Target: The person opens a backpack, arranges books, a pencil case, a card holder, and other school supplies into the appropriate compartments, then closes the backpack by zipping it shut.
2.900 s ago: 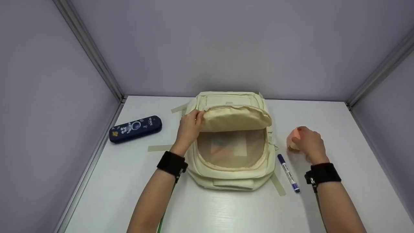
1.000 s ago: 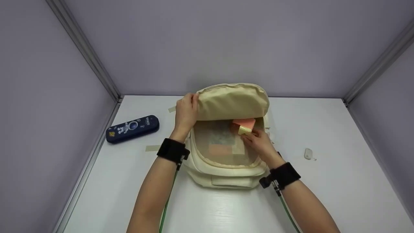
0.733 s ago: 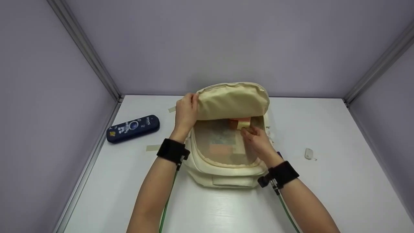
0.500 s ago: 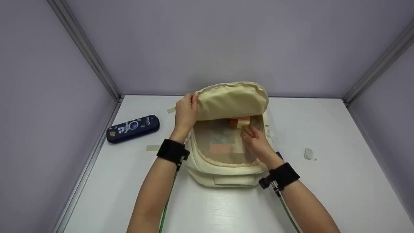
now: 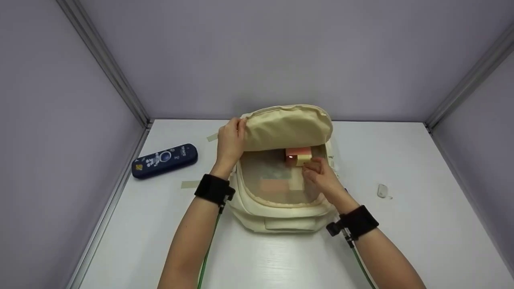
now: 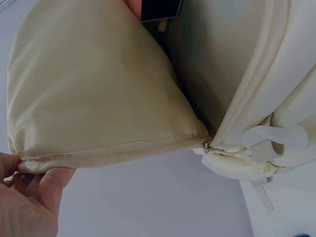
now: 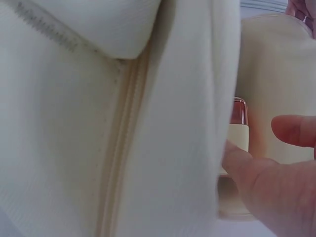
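Observation:
In the head view, a cream backpack lies on the table with its front flap raised. My left hand pinches the flap's left edge; in the left wrist view, thumb and fingers grip its seamed rim. Inside the opening, a small pink box with a cream band sits under the flap. My right hand is just in front of it, fingers loosely bent. In the right wrist view, thumb and finger of the right hand stand apart, one beside the box's cream band; whether they touch is unclear.
A navy pencil case with space pictures lies left of the backpack. A small pale rounded piece lies to the right. Tape strips stick to the table by the backpack. A blue marker is almost wholly hidden behind the right wrist. Walls enclose the table.
My right hand has carried the pink box from the table at right into the backpack and its fingers have loosened from it. The left hand has raised the flap higher.

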A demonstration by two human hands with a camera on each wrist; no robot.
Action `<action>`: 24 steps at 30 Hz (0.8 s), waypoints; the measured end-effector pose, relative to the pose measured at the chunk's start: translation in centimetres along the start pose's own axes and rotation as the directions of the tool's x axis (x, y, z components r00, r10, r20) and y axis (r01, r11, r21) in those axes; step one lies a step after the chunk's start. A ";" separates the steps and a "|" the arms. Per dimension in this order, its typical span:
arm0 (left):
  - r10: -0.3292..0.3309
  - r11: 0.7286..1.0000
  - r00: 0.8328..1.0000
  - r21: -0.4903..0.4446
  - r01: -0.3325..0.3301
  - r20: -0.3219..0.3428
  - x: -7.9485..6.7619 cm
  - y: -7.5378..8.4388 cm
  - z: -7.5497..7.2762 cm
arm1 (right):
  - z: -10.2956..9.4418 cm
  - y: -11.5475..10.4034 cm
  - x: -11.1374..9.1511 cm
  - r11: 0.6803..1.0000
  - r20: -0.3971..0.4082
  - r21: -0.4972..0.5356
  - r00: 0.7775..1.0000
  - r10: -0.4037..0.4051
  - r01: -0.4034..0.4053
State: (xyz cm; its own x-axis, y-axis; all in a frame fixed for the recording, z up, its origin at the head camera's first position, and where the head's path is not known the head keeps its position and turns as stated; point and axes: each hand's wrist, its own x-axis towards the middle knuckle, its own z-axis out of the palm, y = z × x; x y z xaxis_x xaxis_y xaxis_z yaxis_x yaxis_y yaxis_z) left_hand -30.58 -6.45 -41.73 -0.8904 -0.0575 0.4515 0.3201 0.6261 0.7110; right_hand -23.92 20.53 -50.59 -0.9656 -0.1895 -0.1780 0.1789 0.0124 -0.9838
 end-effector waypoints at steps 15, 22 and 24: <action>-0.009 1.000 1.000 0.000 0.009 0.006 0.1 0.0 0.0 | -0.1 -2.0 -0.7 0.955 0.000 -0.256 0.988 -0.155 0.150; 0.005 1.000 1.000 0.003 -0.005 -0.002 0.1 -0.1 -0.1 | -1.3 -5.5 -0.1 0.737 -0.231 -0.525 0.762 -0.604 0.425; 0.003 1.000 1.000 0.002 -0.003 0.000 0.1 0.0 -0.1 | -1.7 -6.5 0.4 0.667 -0.278 -0.586 0.659 -0.699 0.460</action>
State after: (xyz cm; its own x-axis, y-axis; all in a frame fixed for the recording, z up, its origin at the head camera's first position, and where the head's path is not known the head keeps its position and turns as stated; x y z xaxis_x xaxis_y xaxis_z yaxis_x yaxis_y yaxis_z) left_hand -30.63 -6.56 -41.67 -0.8892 -0.0557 0.4541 0.3224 0.6281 0.7082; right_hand -25.76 22.08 -44.30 -0.8138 0.1397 0.5641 -0.4354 0.4964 -0.7510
